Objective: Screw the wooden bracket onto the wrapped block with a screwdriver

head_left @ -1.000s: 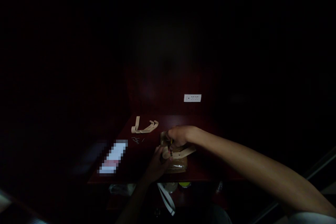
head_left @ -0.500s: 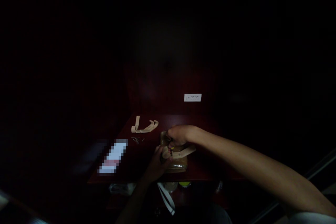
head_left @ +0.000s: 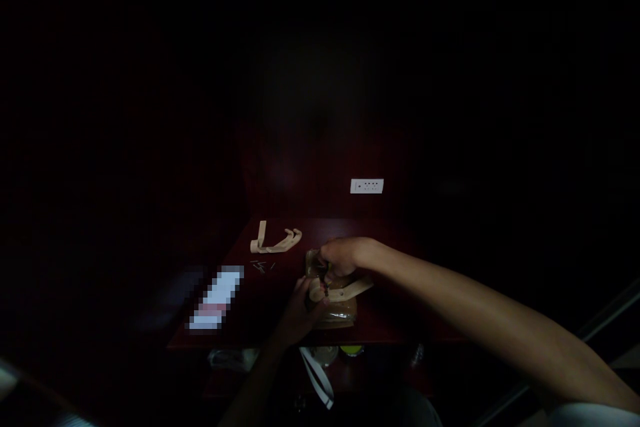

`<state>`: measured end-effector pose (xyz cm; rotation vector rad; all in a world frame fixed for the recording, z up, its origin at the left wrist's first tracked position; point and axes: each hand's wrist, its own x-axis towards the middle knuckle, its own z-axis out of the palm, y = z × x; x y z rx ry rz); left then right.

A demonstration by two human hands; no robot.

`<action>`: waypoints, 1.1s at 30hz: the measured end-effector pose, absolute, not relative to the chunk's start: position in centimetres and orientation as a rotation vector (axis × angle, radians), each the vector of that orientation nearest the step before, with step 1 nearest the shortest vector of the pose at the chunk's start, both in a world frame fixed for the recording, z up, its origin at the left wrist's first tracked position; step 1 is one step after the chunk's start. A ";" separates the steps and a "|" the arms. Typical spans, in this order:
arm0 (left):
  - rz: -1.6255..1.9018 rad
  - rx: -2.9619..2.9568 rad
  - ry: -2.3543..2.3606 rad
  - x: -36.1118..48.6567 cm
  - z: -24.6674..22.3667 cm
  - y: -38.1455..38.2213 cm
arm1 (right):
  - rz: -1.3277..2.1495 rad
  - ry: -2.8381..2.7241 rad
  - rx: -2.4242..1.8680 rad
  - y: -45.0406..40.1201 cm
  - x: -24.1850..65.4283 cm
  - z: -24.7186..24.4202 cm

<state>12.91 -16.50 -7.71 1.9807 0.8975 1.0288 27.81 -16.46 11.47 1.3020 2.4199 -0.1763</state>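
Observation:
My left hand (head_left: pixel 299 315) grips the rounded end of a pale wooden piece (head_left: pixel 351 291), thumb in front and fingers behind. That piece lies across a brown bundle wrapped in clear plastic (head_left: pixel 339 313), its angled arm reaching right. Above it my right hand (head_left: pixel 345 257) is closed, knuckles up, around what looks like a screwdriver (head_left: pixel 327 289). Only a short dark part of this tool shows, pointing down at the wooden piece; the fingers hide the remainder. Back left lie other pale wooden hook-shaped parts (head_left: pixel 275 248), with several thin screws (head_left: pixel 259 267) in front of them.
The dark red tabletop (head_left: pixel 235 310) has a lit, pixelated phone-like rectangle (head_left: pixel 216 299) at its left edge. A white wall socket (head_left: pixel 367 186) is behind. Below the front edge are a pale strap (head_left: pixel 317 379), a yellow-green round item (head_left: pixel 353 350) and a plastic bag (head_left: pixel 233 359).
The right hand has turned and dipped slightly, so the yellow part of the tool seen before is now mostly covered. The left hand and the wooden piece have stayed in place.

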 end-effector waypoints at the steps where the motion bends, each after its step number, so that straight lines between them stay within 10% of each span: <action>1: 1.026 1.977 0.902 12.9 -7.7 -16.5 | -0.179 2.406 1.311 -16.5 27.7 11.5; 33: 1.056 1.987 0.880 12.9 -7.5 -16.6 | -0.151 2.393 1.366 -17.5 27.9 11.7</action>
